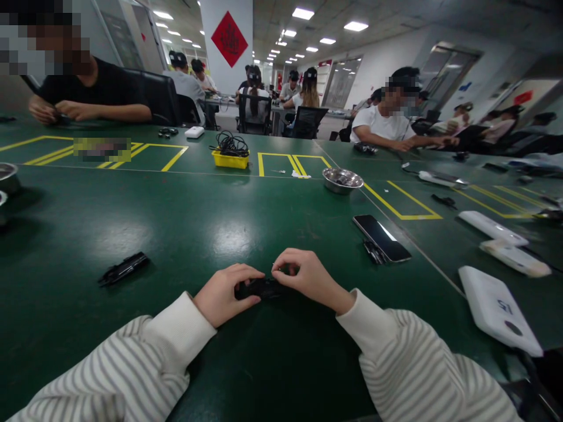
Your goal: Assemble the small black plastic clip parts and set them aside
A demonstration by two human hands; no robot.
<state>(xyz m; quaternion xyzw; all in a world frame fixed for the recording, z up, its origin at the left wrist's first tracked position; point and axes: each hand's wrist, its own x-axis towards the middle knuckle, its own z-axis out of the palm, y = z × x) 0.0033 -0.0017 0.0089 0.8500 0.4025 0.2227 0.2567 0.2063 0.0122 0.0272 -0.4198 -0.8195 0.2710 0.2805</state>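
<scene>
Black piece (265, 289), cables (230, 144) in yellow tray (231, 161)

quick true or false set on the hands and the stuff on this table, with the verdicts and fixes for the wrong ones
1. The left hand holds a black object. True.
2. The right hand lies flat, palm down. False: it is curled, close beside the black object.
3. A metal bowl stands on the green table. True.
4. The phone lies to the left of both hands. False: it lies to their right.
5. The yellow box has black cables heaped in it. True.
</scene>
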